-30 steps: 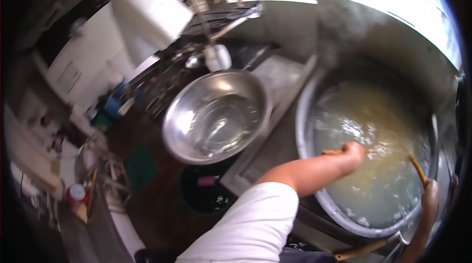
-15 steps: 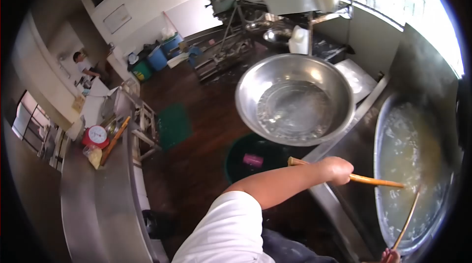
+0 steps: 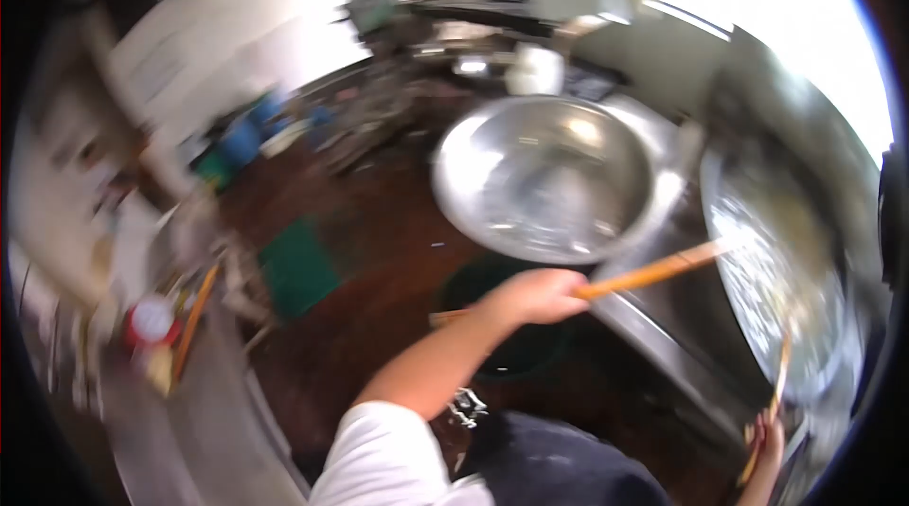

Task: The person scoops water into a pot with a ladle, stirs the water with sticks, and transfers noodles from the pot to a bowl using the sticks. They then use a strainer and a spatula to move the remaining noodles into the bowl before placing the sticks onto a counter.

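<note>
My left hand is closed around a long yellow-brown wooden stick. The stick's far end reaches the near rim of a large metal pan of cloudy, bubbling liquid. At the lower right, my right hand grips a second wooden stick, whose upper end is over or in the liquid. Beyond my left hand stands a wide steel basin with clear liquid in it. Motion blur softens the stick ends.
A dark green tub sits beneath the basin. On the left, a steel counter carries a red dial scale and another wooden stick. A green mat lies on the floor. A person is blurred at far left.
My left hand has drawn back leftward with its stick, whose far end has gone from over the liquid to the rim. More of my right hand shows. The whole view has shifted and blurred.
</note>
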`<state>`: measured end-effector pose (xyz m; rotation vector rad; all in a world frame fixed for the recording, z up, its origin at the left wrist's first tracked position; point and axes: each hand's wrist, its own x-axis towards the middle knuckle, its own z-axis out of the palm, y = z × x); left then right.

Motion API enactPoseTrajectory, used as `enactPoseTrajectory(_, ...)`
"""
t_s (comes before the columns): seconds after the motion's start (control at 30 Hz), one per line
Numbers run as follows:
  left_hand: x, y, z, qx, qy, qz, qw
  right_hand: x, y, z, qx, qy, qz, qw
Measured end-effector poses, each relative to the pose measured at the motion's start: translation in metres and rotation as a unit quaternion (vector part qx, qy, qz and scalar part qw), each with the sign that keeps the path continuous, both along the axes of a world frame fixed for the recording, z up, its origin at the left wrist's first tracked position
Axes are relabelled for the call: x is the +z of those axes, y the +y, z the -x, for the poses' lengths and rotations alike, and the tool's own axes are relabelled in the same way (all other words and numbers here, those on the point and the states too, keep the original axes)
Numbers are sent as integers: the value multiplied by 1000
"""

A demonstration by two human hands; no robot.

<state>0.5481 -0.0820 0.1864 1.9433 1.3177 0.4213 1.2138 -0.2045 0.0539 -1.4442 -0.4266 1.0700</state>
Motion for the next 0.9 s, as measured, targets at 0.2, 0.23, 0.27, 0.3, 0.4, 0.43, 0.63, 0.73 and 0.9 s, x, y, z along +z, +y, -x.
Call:
enactPoseTrajectory(0.2, 13, 10, 3, 83, -130, 254, 955, 125, -66, 29, 30, -287, 219, 932)
enactPoseTrajectory(0.23, 10, 17, 2, 80, -114, 257, 956, 137, -79, 25, 21, -336, 228, 914)
enactPoseTrajectory(0.27, 8, 25, -1, 86, -97, 255, 958, 145, -85, 23, 21, -381, 236, 894)
enactPoseTrajectory(0.3, 10, 35, -8, 87, -100, 245, 961, 162, -86, 26, 18, -416, 282, 864)
enactPoseTrajectory(0.4, 26, 75, -29, 90, -99, 206, 969, 208, -85, 25, 22, -424, 365, 828)
enactPoseTrajectory(0.43, 29, 86, -37, 84, -94, 187, 974, 218, -89, 18, 45, -473, 357, 804)
enactPoseTrajectory(0.63, 90, 178, -87, -17, 141, -17, 990, 322, -53, -6, 63, -568, 492, 657)
enactPoseTrajectory(0.73, 130, 202, -125, -52, 318, -96, 942, 338, -9, -6, 136, -606, 558, 551)
enactPoseTrajectory(0.9, 123, 224, -226, -88, 438, -45, 894, 217, 84, -38, 296, -602, 473, 571)
